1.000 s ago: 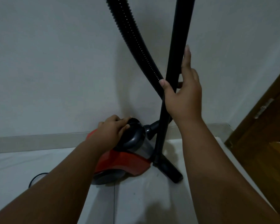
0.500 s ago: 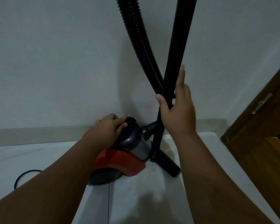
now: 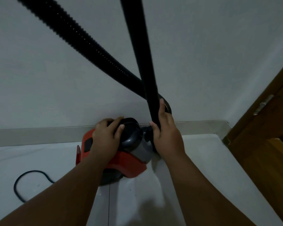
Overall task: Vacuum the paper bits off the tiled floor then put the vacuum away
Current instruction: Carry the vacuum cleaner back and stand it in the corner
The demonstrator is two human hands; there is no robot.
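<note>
1. Gripping the dark domed top of the vacuum (image 3: 126, 162) with the left hand (image 3: 106, 137), fingers and thumb curling over it and pinning it to the floor (image 3: 203, 160).
2. Clamping the low end of the tube (image 3: 138, 38) in the right hand (image 3: 167, 136), one finger lying straight up along it. Keeping the two hands close side by side but apart, with the front of the dome between them.
3. Sitting under the left hand and hard by the wall (image 3: 39, 79) beyond both hands: the vacuum. Running its long axis from the red rear below the left wrist to the grey nose at the right hand, and pointing that nose toward the door (image 3: 271, 152) out past the right forearm.
4. Rising near upright from the right hand and tipping slightly toward the left-hand side: the tube. Hiding its foot behind that hand.
5. Climbing away above the left hand and crossing behind the tube just over the right fingertips: the hose (image 3: 85, 41).
6. Looping on the floor outside the left forearm, well apart: the cord (image 3: 15, 185).
7. Judging the step as putting away; showing no paper bits on the tiles in view.
8. Calling next, probably, for parking the tube steadily against the body or wall before letting go, and for gathering the cord.
</note>
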